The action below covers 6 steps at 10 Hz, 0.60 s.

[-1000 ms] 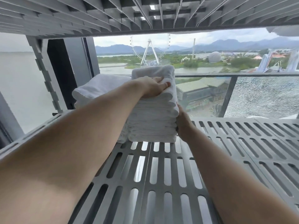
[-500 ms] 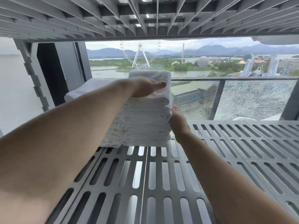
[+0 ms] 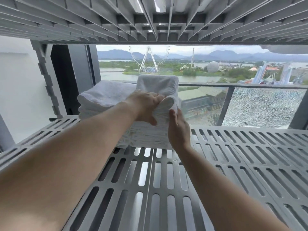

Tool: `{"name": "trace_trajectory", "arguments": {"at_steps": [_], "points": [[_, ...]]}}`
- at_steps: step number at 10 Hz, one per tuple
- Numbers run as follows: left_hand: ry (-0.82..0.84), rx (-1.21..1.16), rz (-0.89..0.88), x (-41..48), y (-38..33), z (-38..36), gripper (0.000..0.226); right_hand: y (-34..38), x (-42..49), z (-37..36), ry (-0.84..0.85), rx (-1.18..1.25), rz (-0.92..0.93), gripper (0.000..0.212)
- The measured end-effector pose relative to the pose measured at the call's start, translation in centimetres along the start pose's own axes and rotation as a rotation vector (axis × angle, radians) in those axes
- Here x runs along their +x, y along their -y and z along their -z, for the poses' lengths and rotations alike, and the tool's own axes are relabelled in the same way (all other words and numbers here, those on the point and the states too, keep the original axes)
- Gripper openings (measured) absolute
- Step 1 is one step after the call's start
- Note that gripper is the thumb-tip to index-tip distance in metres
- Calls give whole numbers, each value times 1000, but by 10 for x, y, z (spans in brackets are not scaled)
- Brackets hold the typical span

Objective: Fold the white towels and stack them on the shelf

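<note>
A stack of white towels (image 3: 150, 139), terry cloth folded square with soft layered edges, sits on the grey slotted shelf (image 3: 233, 155). A second towel stack (image 3: 106, 95) is just behind it to the left. The left hand (image 3: 146, 105) curls over the top layers, thumb underneath, pinching their rounded fold. The right hand (image 3: 179, 129) lies flat, fingers straight, against the stack's right side. A ribbed upper shelf (image 3: 150, 17) spans overhead.

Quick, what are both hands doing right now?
Left hand: closed, gripping the top towel.
Right hand: open, flat against the side of the towel stack.
</note>
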State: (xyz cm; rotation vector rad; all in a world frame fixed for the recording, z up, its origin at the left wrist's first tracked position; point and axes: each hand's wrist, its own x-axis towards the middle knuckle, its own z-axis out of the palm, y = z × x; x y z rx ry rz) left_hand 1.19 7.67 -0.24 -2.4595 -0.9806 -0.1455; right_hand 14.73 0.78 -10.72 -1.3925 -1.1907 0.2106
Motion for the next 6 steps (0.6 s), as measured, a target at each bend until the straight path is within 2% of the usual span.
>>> {"name": "trace_trajectory", "arguments": {"at_steps": [1, 2, 3, 4, 5, 6], "points": [[37, -64, 58, 0, -1, 8, 95, 0, -14, 13, 55, -120, 48, 61], [110, 14, 154, 0, -13, 22, 82, 2, -32, 28, 110, -161, 62, 52], [133, 129, 344, -2, -43, 25, 75, -3, -49, 42, 157, -145, 28, 59], [70, 94, 516, -15, -69, 14, 61, -12, -61, 56, 193, -127, -20, 56], [-72, 21, 506, -38, -85, 2, 67, -18, -72, 71, 186, -169, -43, 48], [-130, 10, 466, -63, -100, 4, 68, -13, -83, 88, 196, -222, -71, 45]]}}
